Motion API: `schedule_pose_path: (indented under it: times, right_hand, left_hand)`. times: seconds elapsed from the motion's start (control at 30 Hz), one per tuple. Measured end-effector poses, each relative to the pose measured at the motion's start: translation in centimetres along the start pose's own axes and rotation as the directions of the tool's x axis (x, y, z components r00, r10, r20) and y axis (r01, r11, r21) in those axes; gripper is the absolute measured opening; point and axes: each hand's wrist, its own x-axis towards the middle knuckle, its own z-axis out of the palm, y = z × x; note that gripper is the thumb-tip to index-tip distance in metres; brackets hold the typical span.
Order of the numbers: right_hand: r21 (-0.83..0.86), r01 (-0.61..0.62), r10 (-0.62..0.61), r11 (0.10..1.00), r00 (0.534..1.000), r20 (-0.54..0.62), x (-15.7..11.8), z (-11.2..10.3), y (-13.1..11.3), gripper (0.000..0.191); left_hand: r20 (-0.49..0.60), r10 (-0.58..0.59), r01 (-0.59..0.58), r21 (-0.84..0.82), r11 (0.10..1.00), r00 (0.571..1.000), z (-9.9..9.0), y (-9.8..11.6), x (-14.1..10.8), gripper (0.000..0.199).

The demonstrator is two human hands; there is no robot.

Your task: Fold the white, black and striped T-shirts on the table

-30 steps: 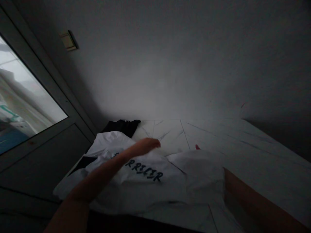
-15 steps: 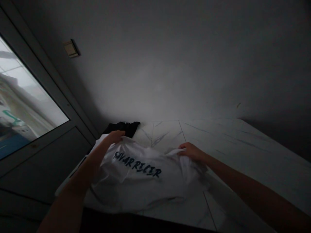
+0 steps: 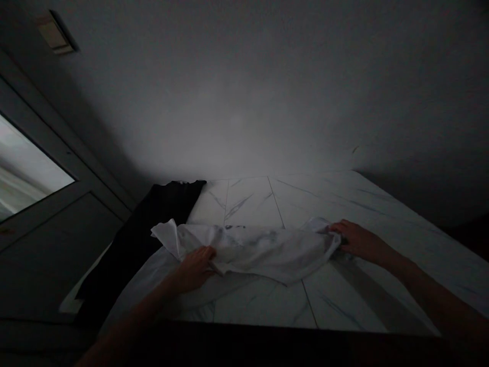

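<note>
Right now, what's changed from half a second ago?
The left hand has come toward the body, the right hand further right; both still hold the white shirt, its lettering now mostly hidden. More of the black garment shows. The marbled surface stays put.

Legible text: none. White shirt [image 3: 252, 255]: dark printed fragments at its far folded edge, letters not resolvable. Fainter grey blotches on the cloth just nearer; cannot tell whether these are print showing through. Black garment [image 3: 160, 219]: small pale marks at far edge, too small to read.
</note>
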Motion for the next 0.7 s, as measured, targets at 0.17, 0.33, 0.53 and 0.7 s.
schedule_pose_path:
  times: [0.17,0.33,0.53,0.7]
  right_hand:
    - [-0.073,0.299,-0.299,0.952,0.954,0.006,-2.3,2.7,-5.3,0.040]
    - [-0.015,0.478,-0.478,0.878,0.878,-0.007,-3.1,3.7,-7.9,0.032]
    - [-0.074,0.545,-0.549,0.835,0.834,-0.052,-2.4,4.8,-7.8,0.029]
    - [0.062,0.424,-0.402,0.903,0.888,-0.222,0.4,5.6,-6.9,0.029]
  left_hand:
    - [-0.123,0.097,-0.095,0.019,0.995,0.988,1.1,-0.3,-0.5,0.025]
    - [-0.242,0.087,-0.111,-0.090,0.990,0.966,2.2,-1.9,-1.2,0.025]
    - [-0.249,-0.166,0.077,-0.331,0.940,0.954,0.4,-1.6,0.2,0.025]
    - [-0.277,-0.157,0.030,-0.414,0.910,0.948,-6.5,1.0,3.6,0.034]
